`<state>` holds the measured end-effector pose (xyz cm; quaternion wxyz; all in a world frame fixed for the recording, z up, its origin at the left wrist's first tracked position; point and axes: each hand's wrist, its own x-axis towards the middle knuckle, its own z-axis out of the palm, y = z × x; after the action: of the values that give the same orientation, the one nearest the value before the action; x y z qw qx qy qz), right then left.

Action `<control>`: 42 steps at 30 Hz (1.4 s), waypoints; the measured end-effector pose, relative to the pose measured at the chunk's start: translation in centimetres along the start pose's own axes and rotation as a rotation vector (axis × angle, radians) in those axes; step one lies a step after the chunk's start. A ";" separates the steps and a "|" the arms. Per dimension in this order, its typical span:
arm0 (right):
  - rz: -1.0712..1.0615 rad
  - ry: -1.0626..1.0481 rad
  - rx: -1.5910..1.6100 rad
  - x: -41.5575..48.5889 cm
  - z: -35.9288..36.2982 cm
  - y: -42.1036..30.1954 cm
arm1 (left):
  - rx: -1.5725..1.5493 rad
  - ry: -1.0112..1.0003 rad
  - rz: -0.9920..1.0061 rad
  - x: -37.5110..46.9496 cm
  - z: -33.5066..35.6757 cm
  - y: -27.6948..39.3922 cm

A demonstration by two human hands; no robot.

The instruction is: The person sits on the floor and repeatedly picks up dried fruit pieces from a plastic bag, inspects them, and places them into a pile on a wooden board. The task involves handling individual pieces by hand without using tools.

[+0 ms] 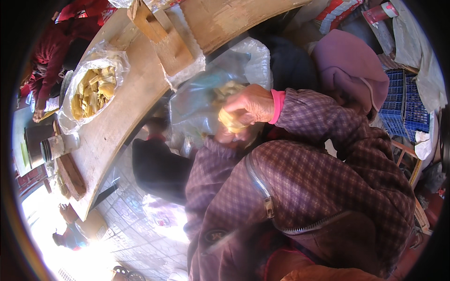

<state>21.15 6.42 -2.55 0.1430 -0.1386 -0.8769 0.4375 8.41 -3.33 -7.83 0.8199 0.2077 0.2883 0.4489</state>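
Observation:
My right hand (pixel 250 102), in a pink cuff and checked sleeve, is closed around a soft-looking yellowish piece (pixel 232 121). Just below it, my left hand (pixel 225 135) meets the piece from underneath; its fingers are blurred and partly hidden. What the piece is cannot be told. Behind the hands lies a large clear plastic bag (pixel 197 95), with pale yellowish pieces (pixel 228 90) inside near my right knuckles. On the curved wooden table, another clear bag (pixel 121 66) holds cut yellow pieces (pixel 93 93).
A wooden block tool (pixel 172 52) rests on white cloth at the table edge (pixel 140 105). A clear jar (pixel 63 145) and wooden bar (pixel 71 177) are at its left end. A person in a pink hood (pixel 348 66) is close by; another in red (pixel 49 63) is across the table. Blue crates (pixel 404 105) stand right.

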 end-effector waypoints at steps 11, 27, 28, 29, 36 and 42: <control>0.219 0.353 -0.094 0.3 2.2 0.1 | 0.112 0.736 0.591 0.1 0.3 -0.9; 0.042 0.420 -0.271 0.0 4.9 1.9 | 0.537 0.809 0.503 0.4 -1.9 -2.2; -0.004 0.449 -0.302 0.1 5.1 1.9 | 0.319 0.821 0.458 0.5 -2.0 -2.2; 0.063 0.496 -0.123 0.0 5.2 1.8 | 0.101 0.827 0.410 0.7 -2.1 -2.3; 0.503 0.795 0.760 0.7 4.3 4.2 | 0.081 0.666 0.403 -0.7 -0.4 -2.7; 0.504 0.556 0.697 -0.4 3.1 4.0 | 0.015 0.586 0.215 -2.2 -1.3 -2.3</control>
<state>20.90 6.38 -7.62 0.2986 -0.4012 -0.5469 0.6714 8.03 -6.26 -9.60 0.6483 0.1050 0.4920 0.5715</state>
